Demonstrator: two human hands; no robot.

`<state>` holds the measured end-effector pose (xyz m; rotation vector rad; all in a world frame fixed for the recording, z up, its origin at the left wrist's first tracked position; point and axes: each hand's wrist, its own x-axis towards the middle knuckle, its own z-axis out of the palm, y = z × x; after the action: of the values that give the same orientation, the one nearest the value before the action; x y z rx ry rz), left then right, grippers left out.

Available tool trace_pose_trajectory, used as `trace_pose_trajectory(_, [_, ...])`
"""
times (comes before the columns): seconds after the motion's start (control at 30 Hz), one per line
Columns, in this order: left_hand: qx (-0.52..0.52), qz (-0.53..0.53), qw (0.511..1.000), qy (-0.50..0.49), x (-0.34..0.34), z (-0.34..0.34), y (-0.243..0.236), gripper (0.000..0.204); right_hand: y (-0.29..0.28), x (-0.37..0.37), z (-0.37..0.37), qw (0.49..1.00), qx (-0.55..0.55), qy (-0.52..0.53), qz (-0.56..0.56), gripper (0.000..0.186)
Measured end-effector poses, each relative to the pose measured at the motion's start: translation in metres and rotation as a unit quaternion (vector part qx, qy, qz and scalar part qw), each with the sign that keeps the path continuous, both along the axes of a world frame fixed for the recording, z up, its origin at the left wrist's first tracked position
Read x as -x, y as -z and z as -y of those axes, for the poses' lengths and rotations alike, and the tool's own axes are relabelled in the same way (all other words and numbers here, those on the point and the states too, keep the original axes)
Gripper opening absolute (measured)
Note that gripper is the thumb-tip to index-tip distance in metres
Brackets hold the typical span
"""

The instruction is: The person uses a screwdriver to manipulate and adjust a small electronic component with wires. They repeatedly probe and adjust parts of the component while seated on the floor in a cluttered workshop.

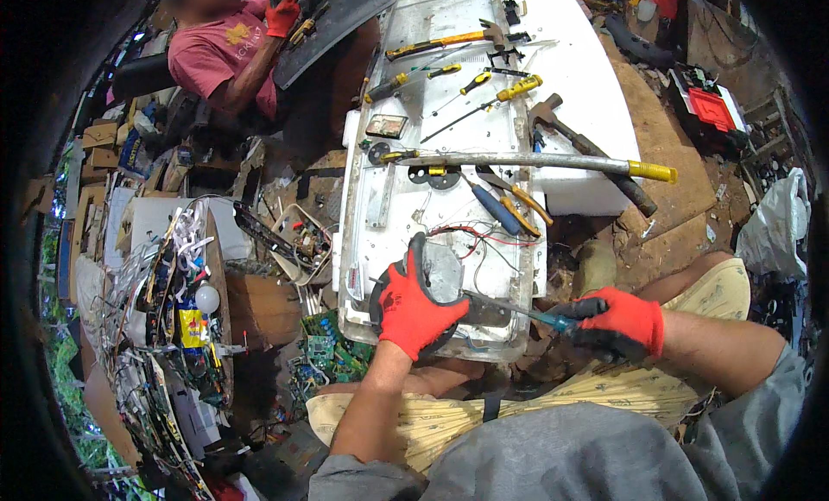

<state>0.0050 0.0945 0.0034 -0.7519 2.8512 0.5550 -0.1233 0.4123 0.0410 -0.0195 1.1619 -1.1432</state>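
My left hand (406,307), in a red and black glove, grips a round, black-edged part with a grey metal face (443,272) at the near end of the white work surface. Its thumb and fingers lie around the face. My right hand (617,322), gloved alike, is closed around the teal handle of a screwdriver (518,309). The screwdriver's shaft points left, and its tip meets the near edge of the part, close to my left thumb. Thin red and dark wires (471,232) lie just beyond the part.
Beyond my hands lie pliers (509,194), a long metal bar with a yellow end (570,162), a hammer (587,147), a claw hammer (449,41) and several screwdrivers. Left are a heap of scrap strips (164,302) and green circuit boards (328,354). A co-worker (229,56) sits far left.
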Motion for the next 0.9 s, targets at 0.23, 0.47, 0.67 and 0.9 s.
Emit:
trace_pose_trajectory(0.23, [-0.043,-0.061,0.997,-0.011,0.004,-0.006,0.007,0.127,0.038,0.002,-0.013,0.967,0.037,-0.051,-0.249,0.039])
trace_pose_trajectory(0.47, [-0.062,-0.098,0.993,0.01,0.0,-0.007,0.007,0.125,0.005,0.009,-0.002,0.989,0.003,-0.037,-0.145,0.039])
trace_pose_trajectory(0.67, [-0.072,-0.094,0.993,0.01,-0.001,-0.007,0.008,0.121,0.003,0.007,0.0,0.991,-0.029,-0.029,-0.131,0.04])
trace_pose_trajectory(0.9, [-0.067,-0.111,0.991,0.014,0.0,-0.012,0.008,0.12,0.011,-0.013,-0.005,0.933,0.001,-0.069,-0.352,0.036])
